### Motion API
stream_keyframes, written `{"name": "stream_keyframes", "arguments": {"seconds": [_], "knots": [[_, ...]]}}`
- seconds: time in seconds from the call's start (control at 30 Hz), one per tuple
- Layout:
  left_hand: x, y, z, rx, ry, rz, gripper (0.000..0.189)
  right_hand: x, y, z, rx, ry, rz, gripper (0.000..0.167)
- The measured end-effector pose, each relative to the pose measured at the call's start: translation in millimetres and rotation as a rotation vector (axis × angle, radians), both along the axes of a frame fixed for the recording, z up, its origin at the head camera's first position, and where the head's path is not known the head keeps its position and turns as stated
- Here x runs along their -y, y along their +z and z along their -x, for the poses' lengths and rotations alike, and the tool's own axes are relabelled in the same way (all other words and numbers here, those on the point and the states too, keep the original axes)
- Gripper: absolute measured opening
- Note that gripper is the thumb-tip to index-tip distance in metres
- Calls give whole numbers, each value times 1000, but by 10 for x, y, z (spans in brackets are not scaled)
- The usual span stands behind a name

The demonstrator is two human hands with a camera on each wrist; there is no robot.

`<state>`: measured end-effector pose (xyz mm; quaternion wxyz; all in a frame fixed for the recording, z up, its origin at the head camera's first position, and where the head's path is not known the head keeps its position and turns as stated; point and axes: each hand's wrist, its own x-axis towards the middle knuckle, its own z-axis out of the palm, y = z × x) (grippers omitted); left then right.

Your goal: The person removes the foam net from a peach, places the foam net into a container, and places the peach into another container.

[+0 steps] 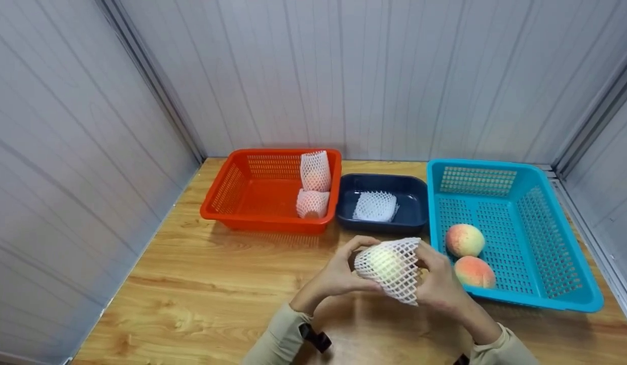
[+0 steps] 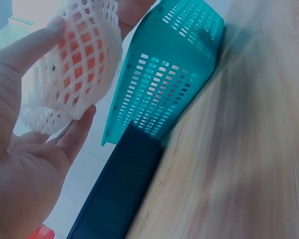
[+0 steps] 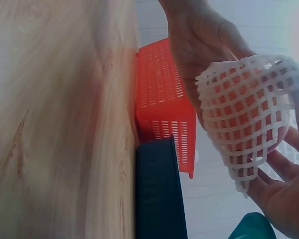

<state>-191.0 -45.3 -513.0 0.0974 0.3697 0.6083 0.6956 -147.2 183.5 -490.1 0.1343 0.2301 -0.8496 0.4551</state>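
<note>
A peach (image 1: 385, 260) in a white foam net sleeve (image 1: 407, 286) is held up over the table, between both hands. My left hand (image 1: 337, 274) grips its left end, thumb and fingers around the net. From the other side my right hand (image 1: 441, 281) holds the sleeve's wide open end, its fingers partly hidden by the net. In the left wrist view, the reddish side of the netted peach (image 2: 79, 59) shows through the mesh. The right wrist view has the sleeve (image 3: 244, 114) stretched over the fruit and tapering to a loose end.
An orange-red basket (image 1: 265, 223) at the back left contains two netted peaches (image 1: 314, 175). Beside it, a dark blue tray (image 1: 381, 227) has flat white foam nets (image 1: 375, 206). On the right, a turquoise basket (image 1: 566, 243) holds two bare peaches (image 1: 465, 240). Panelled walls stand behind and beside the table.
</note>
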Motion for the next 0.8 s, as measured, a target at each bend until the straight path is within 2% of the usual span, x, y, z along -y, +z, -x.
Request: {"name": "stream_keyframes", "arguments": {"seconds": [0.13, 0.27, 0.4, 0.5, 0.6, 0.8], "knots": [[-5, -14, -15, 14, -15, -17, 74, -7, -19, -21, -27, 4, -7, 54], [-29, -41, 11, 30, -5, -67, 71, -7, 12, -18, -93, 30, -25, 55], [-41, -21, 48, 21, 3, -118, 71, -8, 68, 3, -138, 39, 16, 59], [-26, -16, 48, 27, 25, -109, 68, -12, 78, 5, -150, 16, 31, 63], [8, -54, 21, 79, 78, -103, 59, -8, 66, -11, -141, -13, 29, 66], [-15, -106, 25, 246, 146, -171, 37, -11, 73, -12, -119, -51, 7, 68]]}}
